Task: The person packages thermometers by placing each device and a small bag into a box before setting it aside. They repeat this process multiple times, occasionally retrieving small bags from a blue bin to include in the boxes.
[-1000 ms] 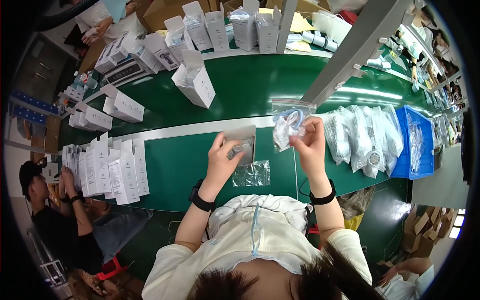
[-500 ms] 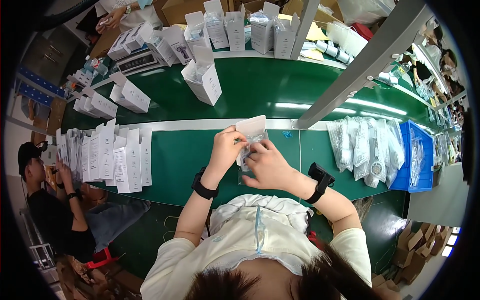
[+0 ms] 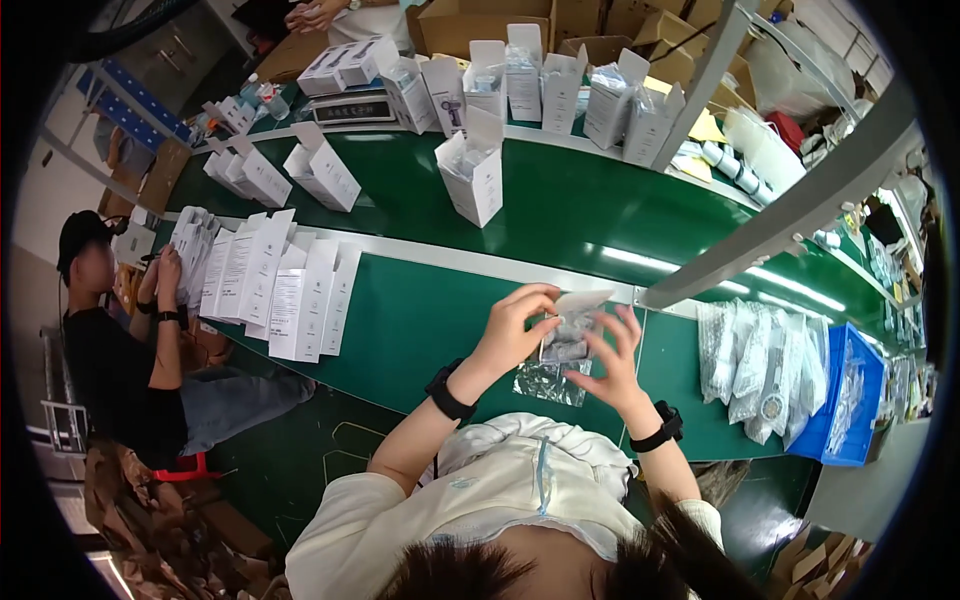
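A small white box point(image 3: 570, 347) with its lid flap raised stands at the table's far edge, with clear plastic packing in its open top. My left hand point(image 3: 516, 328) is closed on the left side of the box, thumb and fingers at its rim. Close by on the right, my right hand point(image 3: 614, 358) has its fingers spread and curved; whether its fingertips touch the box I cannot tell. A shiny clear plastic bag point(image 3: 550, 383) lies flat on the green table point(image 3: 420, 310), just in front of the box.
Folded white cartons point(image 3: 285, 300) stand in a row on the left. Bubble-wrapped items point(image 3: 755, 370) and a blue bin point(image 3: 840, 400) are on the right. Filled boxes point(image 3: 470, 180) stand on the green belt beyond. A grey post point(image 3: 790, 225) slants up right. A co-worker point(image 3: 120, 340) sits left.
My head view has turned, so the scene sits differently. My right hand has come off the box's contents and its fingers have spread. More of the clear bag in front shows now.
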`<act>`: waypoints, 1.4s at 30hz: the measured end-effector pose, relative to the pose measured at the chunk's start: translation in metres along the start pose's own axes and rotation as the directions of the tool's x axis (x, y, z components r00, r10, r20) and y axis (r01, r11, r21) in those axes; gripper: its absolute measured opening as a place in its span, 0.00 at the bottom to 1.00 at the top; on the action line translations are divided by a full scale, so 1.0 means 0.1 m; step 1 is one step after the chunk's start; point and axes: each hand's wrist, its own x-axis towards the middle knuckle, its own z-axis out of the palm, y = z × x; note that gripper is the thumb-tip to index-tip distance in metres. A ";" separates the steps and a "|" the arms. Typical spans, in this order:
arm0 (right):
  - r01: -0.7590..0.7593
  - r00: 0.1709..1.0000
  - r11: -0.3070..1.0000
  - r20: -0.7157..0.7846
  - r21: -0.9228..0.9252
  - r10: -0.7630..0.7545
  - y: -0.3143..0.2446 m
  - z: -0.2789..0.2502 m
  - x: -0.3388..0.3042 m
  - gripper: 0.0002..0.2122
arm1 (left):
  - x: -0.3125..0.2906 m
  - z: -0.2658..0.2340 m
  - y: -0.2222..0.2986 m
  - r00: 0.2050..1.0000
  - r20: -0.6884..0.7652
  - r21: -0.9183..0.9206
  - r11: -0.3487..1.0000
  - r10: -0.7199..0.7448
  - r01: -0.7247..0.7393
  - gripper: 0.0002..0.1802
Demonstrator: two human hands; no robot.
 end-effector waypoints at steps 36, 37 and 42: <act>-0.994 0.077 0.113 -0.694 0.006 0.716 0.77 -0.53 -2.03 0.16 | -0.14 0.34 -0.92 0.594 0.567 0.047 0.742 -0.571 0.669 0.40; -0.986 0.163 0.146 -0.638 -0.080 0.753 0.75 -0.56 -2.03 0.18 | -0.15 0.34 -0.92 0.587 0.585 -0.013 0.717 -0.560 0.697 0.40; -0.737 0.563 0.197 -0.425 -0.646 0.709 1.16 -0.52 -1.73 0.25 | -0.05 0.30 -0.60 0.667 0.575 -0.273 0.658 -0.473 0.702 0.39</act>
